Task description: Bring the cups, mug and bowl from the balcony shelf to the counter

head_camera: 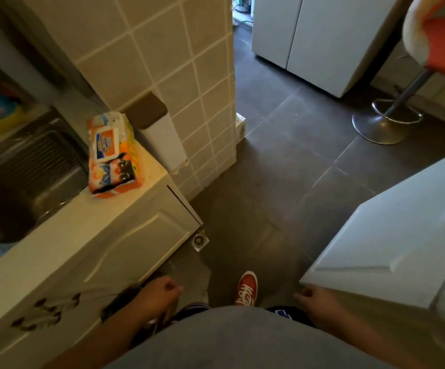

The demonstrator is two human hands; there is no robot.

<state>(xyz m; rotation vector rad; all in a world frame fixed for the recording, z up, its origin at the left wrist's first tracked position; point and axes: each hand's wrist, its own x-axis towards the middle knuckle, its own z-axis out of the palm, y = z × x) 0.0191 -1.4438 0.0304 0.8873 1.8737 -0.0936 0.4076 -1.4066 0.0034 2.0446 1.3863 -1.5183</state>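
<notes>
No cups, mug or bowl in view, so their direction from my hands can't be told. Left hand [160,290] and right hand [313,295] loosely curled, empty, low at my sides; counter [64,225] nearer the left.

Blurred, unreadable print on the orange wipes pack [112,155].

My left hand [160,290] and right hand [313,296] hang low at my sides, both empty, fingers loosely curled, forearms bare.
</notes>
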